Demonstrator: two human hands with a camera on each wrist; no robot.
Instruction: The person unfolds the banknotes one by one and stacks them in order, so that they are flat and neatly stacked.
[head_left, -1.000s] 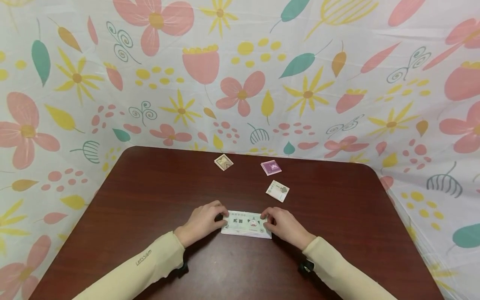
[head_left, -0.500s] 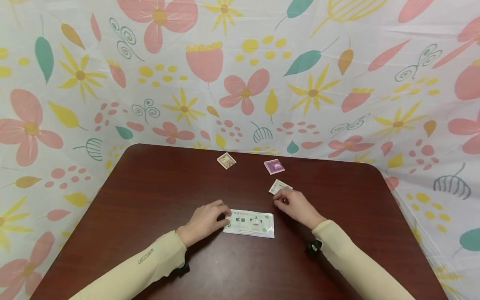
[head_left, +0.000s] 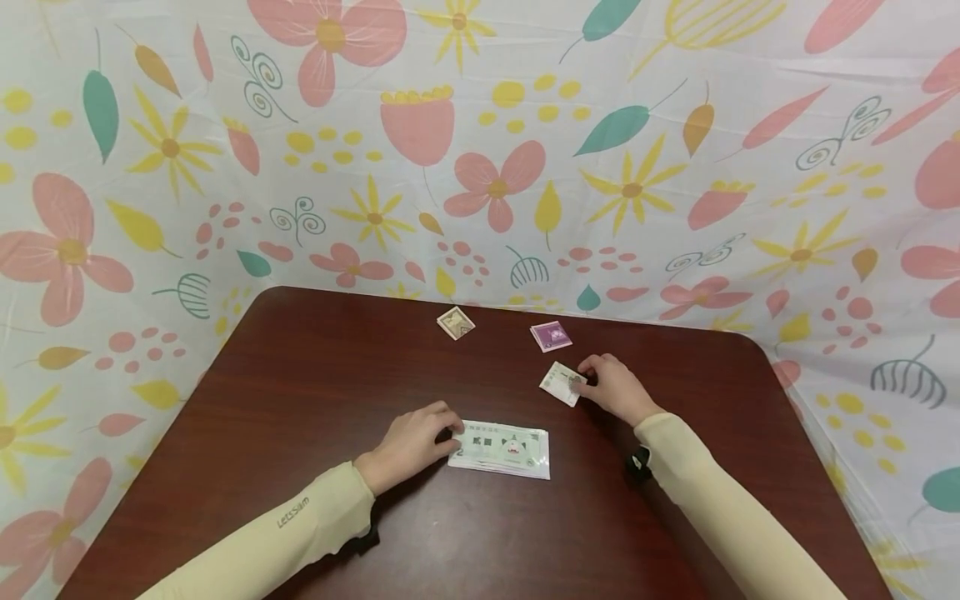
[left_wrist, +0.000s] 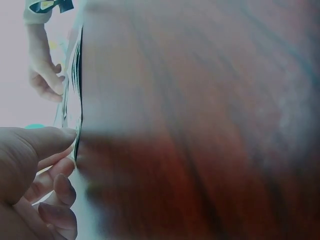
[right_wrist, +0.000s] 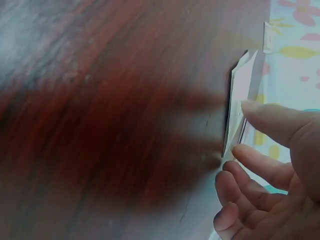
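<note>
A stack of pale green play banknotes [head_left: 498, 448] lies flat near the middle of the table. My left hand [head_left: 415, 444] holds its left end; in the left wrist view the thumb [left_wrist: 52, 141] and forefinger pinch the notes' edge. Beyond it, a folded whitish banknote [head_left: 562, 383] lies tilted on the table. My right hand [head_left: 617, 388] is at its right side. In the right wrist view, thumb [right_wrist: 267, 117] and forefinger grip the edge of this folded note [right_wrist: 241, 95], which stands slightly parted in layers.
A folded purple banknote [head_left: 551, 336] lies just behind the whitish one. Further left, a folded brown banknote [head_left: 456, 322] sits near the back edge of the dark wooden table [head_left: 337, 375]. A flower-print cloth [head_left: 480, 125] hangs behind.
My right hand has left the right end of the green stack and moved forward and right to the folded whitish note. The left hand stays on the stack's left end.
</note>
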